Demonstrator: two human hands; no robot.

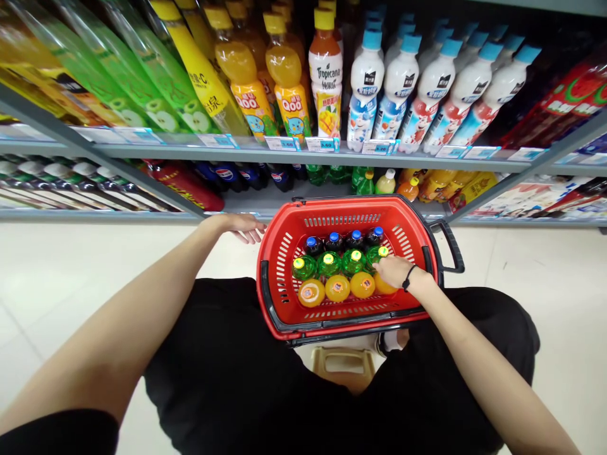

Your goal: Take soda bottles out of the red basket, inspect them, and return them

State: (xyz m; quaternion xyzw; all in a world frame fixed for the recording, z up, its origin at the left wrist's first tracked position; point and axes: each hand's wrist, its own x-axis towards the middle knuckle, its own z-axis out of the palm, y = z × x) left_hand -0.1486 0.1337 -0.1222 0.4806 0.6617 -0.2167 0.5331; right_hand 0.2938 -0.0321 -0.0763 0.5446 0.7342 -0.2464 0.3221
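Note:
A red shopping basket [294, 221] stands in front of me between my knees. Inside are three rows of upright bottles: dark bottles with blue caps [334, 240] at the back, green bottles with yellow caps [329, 260] in the middle, and orange drink bottles [337, 288] nearest me. My right hand [398, 272] reaches in at the right end, fingers closed around the rightmost green bottle [372, 256] below its cap. It partly covers the orange bottle beneath. My left hand [245, 227] hangs open and holds nothing, just outside the basket's left rim.
Ahead, a shelf [303, 150] carries juice bottles [289, 82], white milk-drink bottles [367, 88] and green bottles [156, 82]. Cola bottles [282, 175] and small bottles [386, 182] lie or stand on the lower shelf. The basket's black handle [448, 246] sticks out right. A beige stool [344, 366] is below.

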